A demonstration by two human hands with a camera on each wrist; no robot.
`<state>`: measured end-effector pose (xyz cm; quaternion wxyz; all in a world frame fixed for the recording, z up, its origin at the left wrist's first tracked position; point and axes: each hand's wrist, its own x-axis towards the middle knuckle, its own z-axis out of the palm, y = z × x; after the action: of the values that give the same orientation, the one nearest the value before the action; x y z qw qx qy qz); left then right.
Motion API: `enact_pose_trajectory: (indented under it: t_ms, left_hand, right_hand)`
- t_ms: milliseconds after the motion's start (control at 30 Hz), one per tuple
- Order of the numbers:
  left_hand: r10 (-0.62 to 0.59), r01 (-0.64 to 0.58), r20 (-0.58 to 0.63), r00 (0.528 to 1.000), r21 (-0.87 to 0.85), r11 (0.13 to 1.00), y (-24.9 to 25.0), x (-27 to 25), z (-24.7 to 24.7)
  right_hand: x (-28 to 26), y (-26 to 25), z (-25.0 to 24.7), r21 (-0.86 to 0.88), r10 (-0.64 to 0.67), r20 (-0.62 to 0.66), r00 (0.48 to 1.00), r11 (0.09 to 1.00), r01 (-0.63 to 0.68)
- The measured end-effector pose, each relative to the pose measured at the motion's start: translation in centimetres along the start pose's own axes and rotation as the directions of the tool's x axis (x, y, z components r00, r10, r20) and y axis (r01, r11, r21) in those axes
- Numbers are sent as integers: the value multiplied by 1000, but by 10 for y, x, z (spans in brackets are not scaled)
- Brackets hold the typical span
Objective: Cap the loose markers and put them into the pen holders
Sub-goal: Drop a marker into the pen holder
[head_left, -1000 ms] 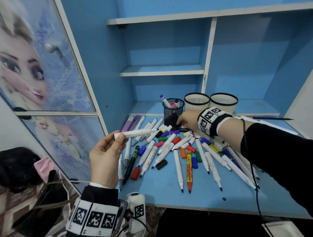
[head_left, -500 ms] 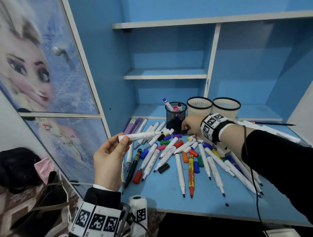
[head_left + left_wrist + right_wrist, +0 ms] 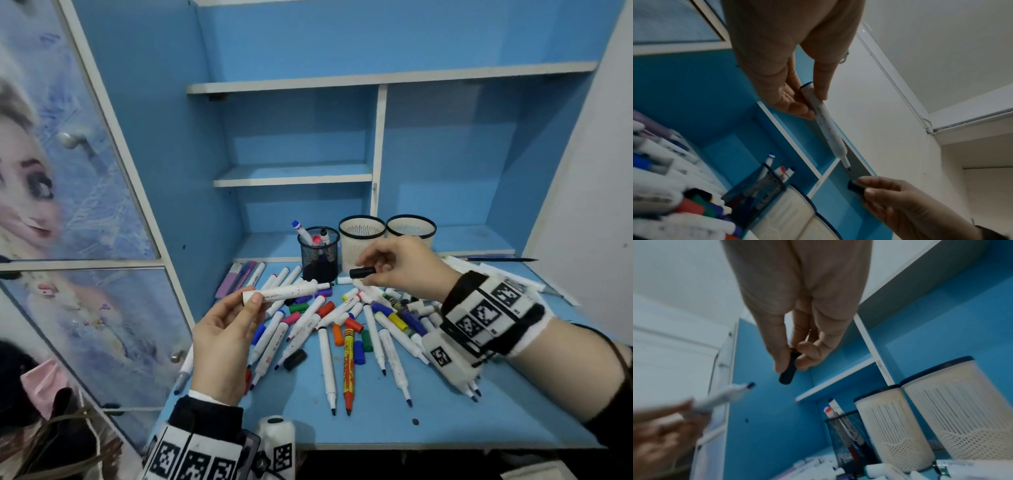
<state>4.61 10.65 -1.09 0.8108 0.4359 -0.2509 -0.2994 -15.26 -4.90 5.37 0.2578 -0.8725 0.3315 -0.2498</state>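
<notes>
My left hand [image 3: 236, 315] pinches the rear end of an uncapped white marker [image 3: 287, 291] held level above the desk, its tip pointing right. My right hand [image 3: 394, 267] pinches a black cap [image 3: 362, 272] a short way right of the tip, apart from it. In the left wrist view the marker [image 3: 826, 128] points down at the cap [image 3: 856, 188]. In the right wrist view the cap [image 3: 788, 373] hangs from my fingers. A heap of loose markers and coloured caps [image 3: 342, 318] covers the desk. A black mesh holder [image 3: 318, 255] holds three markers; two white holders [image 3: 361, 240] [image 3: 411, 229] stand beside it.
The blue desk [image 3: 445, 421] sits inside a blue shelf unit with a cabinet door [image 3: 85, 205] on the left. A pencil [image 3: 496, 259] lies at the back right. A small dark dot [image 3: 415, 421] lies near the desk's front edge. Bags lie on the floor at left.
My right hand lifted out of the pile near the black holder with a black cap and moved toward the marker tip. My left hand kept the marker raised.
</notes>
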Motion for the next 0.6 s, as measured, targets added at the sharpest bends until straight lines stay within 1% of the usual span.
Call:
enact_pose_trajectory:
  t_ms: [67, 167, 267, 333, 400, 467, 600]
  left_hand:
    - [-23, 24, 31, 999, -14, 1000, -4, -3, 13]
    - [-29, 29, 65, 997, -11, 1000, -9, -8, 34]
    - [-65, 66, 94, 993, -2, 998, -17, -13, 56]
    - [-93, 92, 107, 990, 9, 996, -22, -18, 70]
    - [-112, 109, 125, 986, 29, 994, -27, -22, 82]
    - [-131, 128, 155, 979, 32, 991, -31, -28, 92]
    - [-149, 146, 219, 964, 30, 989, -35, -39, 108]
  right_hand:
    - [-18, 0, -10, 129, 53, -59, 997, 991, -45]
    - [-44, 6, -21, 293, 119, -157, 980, 954, -69]
    - [-66, 18, -27, 444, 206, -267, 942, 894, -69]
    - [-79, 28, -28, 549, 274, -318, 907, 834, -59]
    - [-92, 36, -30, 640, 342, -343, 875, 767, -49]
    - [-103, 42, -33, 691, 380, -343, 859, 722, -43]
    - [-117, 53, -39, 720, 404, -337, 850, 693, -44]
